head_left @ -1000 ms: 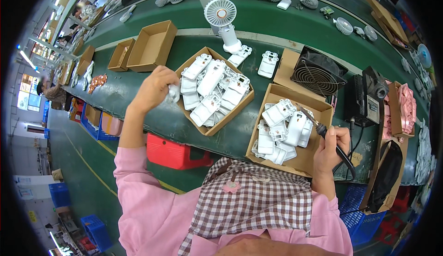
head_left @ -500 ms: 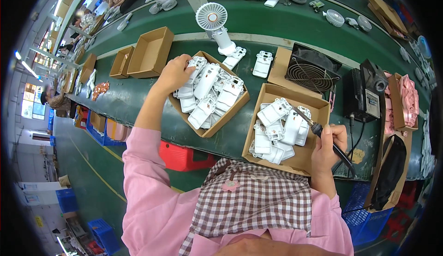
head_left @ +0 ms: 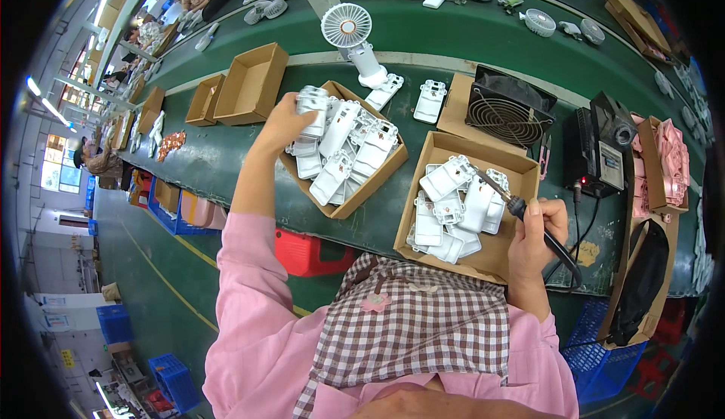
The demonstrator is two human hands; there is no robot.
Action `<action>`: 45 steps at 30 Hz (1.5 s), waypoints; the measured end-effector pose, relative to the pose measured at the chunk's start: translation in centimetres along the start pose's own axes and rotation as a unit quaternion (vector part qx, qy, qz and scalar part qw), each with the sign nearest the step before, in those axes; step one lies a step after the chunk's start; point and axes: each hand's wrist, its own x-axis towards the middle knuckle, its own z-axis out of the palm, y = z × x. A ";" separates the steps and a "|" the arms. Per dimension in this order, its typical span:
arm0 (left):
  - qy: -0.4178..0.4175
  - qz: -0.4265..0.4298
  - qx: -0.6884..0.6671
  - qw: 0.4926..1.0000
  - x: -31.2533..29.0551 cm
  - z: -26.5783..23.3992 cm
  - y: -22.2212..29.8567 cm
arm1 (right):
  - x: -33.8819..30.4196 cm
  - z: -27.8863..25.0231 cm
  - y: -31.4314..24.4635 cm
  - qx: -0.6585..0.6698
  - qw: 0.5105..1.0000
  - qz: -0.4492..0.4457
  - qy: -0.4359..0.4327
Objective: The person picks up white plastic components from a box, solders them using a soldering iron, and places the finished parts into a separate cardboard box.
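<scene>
My left hand (head_left: 286, 124) is closed on a white plastic housing (head_left: 312, 103) at the left side of a cardboard box (head_left: 368, 190) heaped with similar white housings (head_left: 337, 129). In my right hand (head_left: 538, 239) is a soldering iron (head_left: 516, 206) with a black handle, its thin metal tip slanting up and left. That tip hangs over a second cardboard box (head_left: 487, 271), where more white housings (head_left: 475, 206) are piled. One loose white housing (head_left: 430, 102) lies on the green bench behind the boxes, and another (head_left: 384, 91) beside the white handheld fan (head_left: 364, 63).
A black fan with a round grille (head_left: 507, 117) stands behind the right box. Right of it is a black soldering station (head_left: 594, 156) with a cable. Pink parts (head_left: 667, 155) fill a carton at far right. Two cardboard boxes (head_left: 249, 87) sit back left. Fans lie on the green conveyor (head_left: 423, 34).
My left hand has lifted a white housing slightly from the heap. The right hand holds the soldering iron in nearly the same place. Fans on the conveyor have shifted slightly left.
</scene>
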 end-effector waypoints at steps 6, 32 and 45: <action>0.011 -0.164 -0.076 0.984 -2.4 -0.5 -0.7 | 0.0 0.1 -0.1 0.015 1.000 0.021 -0.004; 0.008 -0.073 -0.136 0.988 -7.5 0.1 0.4 | -0.2 -0.3 -0.2 0.029 0.999 0.028 -0.006; 0.085 -0.052 0.272 0.957 -9.3 4.2 0.9 | -0.1 -0.5 -0.1 0.040 0.999 0.023 -0.011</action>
